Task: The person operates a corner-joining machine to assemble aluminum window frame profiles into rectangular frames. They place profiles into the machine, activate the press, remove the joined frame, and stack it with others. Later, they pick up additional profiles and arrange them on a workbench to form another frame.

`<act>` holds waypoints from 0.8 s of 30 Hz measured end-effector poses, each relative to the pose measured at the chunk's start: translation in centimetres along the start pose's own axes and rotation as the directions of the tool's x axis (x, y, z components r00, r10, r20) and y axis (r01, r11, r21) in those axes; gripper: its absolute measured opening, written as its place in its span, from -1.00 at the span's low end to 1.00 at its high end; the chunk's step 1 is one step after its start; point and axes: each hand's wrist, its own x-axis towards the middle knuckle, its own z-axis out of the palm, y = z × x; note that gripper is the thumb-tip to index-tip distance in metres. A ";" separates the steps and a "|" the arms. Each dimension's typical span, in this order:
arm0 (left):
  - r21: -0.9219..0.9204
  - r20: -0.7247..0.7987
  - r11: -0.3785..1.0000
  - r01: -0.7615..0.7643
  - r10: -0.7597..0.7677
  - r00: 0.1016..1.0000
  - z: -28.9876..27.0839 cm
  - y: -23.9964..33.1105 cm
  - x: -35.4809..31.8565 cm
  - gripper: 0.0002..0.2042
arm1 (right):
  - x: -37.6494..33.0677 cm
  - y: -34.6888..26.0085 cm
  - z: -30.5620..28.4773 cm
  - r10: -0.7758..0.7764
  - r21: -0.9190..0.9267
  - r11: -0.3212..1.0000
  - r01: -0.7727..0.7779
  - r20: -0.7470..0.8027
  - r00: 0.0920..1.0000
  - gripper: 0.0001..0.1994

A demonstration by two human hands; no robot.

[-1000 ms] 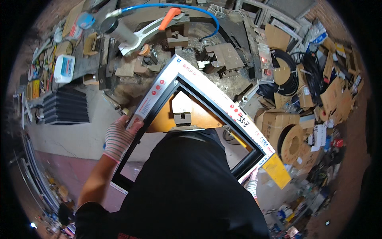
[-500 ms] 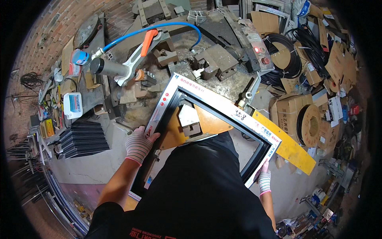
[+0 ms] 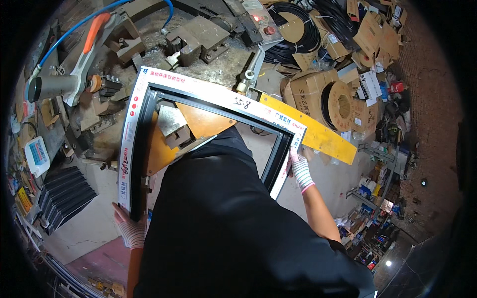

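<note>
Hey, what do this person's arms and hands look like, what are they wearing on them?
Both hands wear white knit work gloves: the left hand one looks grubby, the right hand one has a pink cuff edge. The forearms are bare, with no long sleeves, and the top is black.

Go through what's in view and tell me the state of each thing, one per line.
window frame: held over the workbench, white protective film on
left hand: gloved, gripping the frame's left side near its lower end
right hand: gloved, gripping the frame's right corner
yellow bar: lying beside that corner
red lamp: lit
black cable coil: wound up
cardboard boxes: piled, some open
</note>
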 end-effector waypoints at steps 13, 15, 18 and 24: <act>0.019 0.017 0.999 0.043 -0.043 0.999 1.7 -0.8 -1.0 0.34 | 2.9 0.8 -0.2 -0.164 -0.028 0.986 0.162 -0.113 0.980 -0.29; 0.022 0.064 0.997 0.069 -0.071 0.995 1.3 -0.4 -0.8 0.32 | 1.9 0.0 -0.4 -0.147 -0.063 0.987 0.144 -0.045 0.988 -0.28; -0.006 0.029 0.998 0.065 -0.065 0.997 0.8 0.0 -0.9 0.30 | 1.2 -0.6 0.1 -0.136 0.091 0.986 0.136 -0.013 0.991 -0.35; -0.050 0.068 0.996 0.078 -0.074 0.995 0.4 0.4 -1.2 0.32 | 2.7 0.1 -0.1 -0.109 0.077 0.990 0.116 -0.089 0.990 -0.41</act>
